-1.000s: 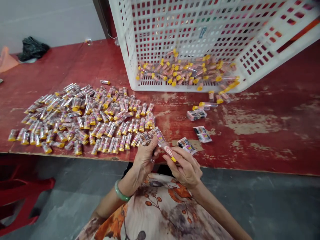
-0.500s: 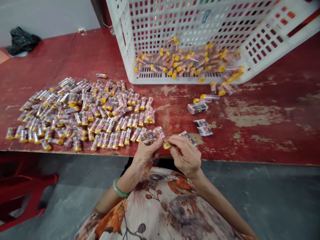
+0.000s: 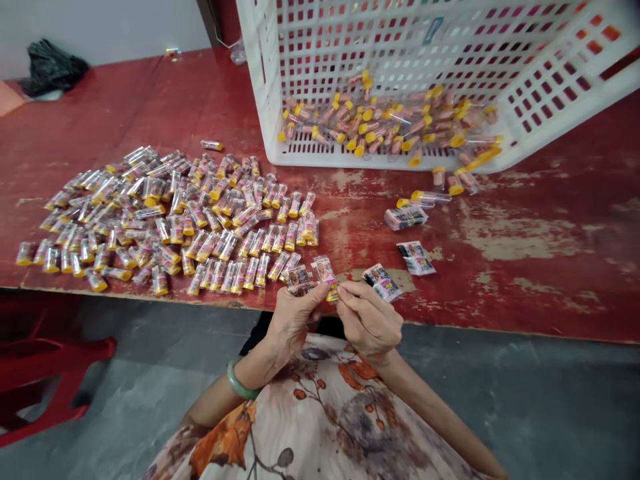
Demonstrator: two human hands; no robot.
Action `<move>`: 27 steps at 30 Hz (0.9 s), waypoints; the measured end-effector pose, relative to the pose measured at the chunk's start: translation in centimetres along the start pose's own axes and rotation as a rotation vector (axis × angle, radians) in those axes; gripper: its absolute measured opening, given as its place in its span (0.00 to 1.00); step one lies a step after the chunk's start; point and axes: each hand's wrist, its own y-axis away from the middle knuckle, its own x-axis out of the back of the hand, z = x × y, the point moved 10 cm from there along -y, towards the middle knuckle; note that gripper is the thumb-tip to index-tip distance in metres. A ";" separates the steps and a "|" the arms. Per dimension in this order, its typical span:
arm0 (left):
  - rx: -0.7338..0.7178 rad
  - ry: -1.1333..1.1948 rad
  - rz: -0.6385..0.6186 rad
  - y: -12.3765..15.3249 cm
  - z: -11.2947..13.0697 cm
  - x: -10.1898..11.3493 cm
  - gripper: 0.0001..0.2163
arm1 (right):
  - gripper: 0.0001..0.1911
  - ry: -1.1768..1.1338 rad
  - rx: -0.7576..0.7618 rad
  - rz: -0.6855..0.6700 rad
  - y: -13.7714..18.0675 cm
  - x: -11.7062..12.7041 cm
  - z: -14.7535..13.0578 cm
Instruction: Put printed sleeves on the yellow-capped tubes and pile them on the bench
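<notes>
My left hand (image 3: 294, 319) and my right hand (image 3: 369, 321) meet at the near edge of the red table (image 3: 540, 253). Together they pinch a small clear tube with a yellow cap (image 3: 326, 275). The left hand also grips a small stack of printed paper slips (image 3: 299, 279). A large spread of filled yellow-capped tubes (image 3: 165, 220) lies on the table to the left. Another stack of slips (image 3: 382, 281) lies just beyond my right hand.
A white perforated crate (image 3: 400, 73) is tipped on its side at the back, with several yellow-capped tubes (image 3: 385, 127) spilling from it. Two more slip stacks (image 3: 406, 217) (image 3: 416, 258) lie right of centre. A black bag (image 3: 47, 68) sits far left; a red stool (image 3: 45, 380) stands below.
The tube in my hands has turned from slanted toward my right hand to more upright between both hands. My right fingers have closed in on its yellow cap end.
</notes>
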 end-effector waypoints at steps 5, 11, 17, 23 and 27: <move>0.059 -0.007 0.049 0.2 -1.7 3.1 0.22 | 0.15 0.102 0.071 -0.181 2.0 -2.9 -1.0; -0.017 -0.017 0.150 -0.5 0.3 6.7 0.22 | 0.15 0.126 0.229 -0.176 1.9 -6.7 -2.8; -0.220 -0.065 0.253 -0.3 4.0 9.7 0.17 | 0.11 0.284 0.190 -0.316 0.3 -12.4 -2.6; -0.403 -0.229 0.327 0.5 5.6 11.3 0.11 | 0.08 0.394 0.127 -0.481 0.9 -15.1 -2.8; -0.454 -0.381 0.410 0.6 7.2 11.5 0.12 | 0.08 0.359 -0.019 -0.735 0.6 -17.2 -1.8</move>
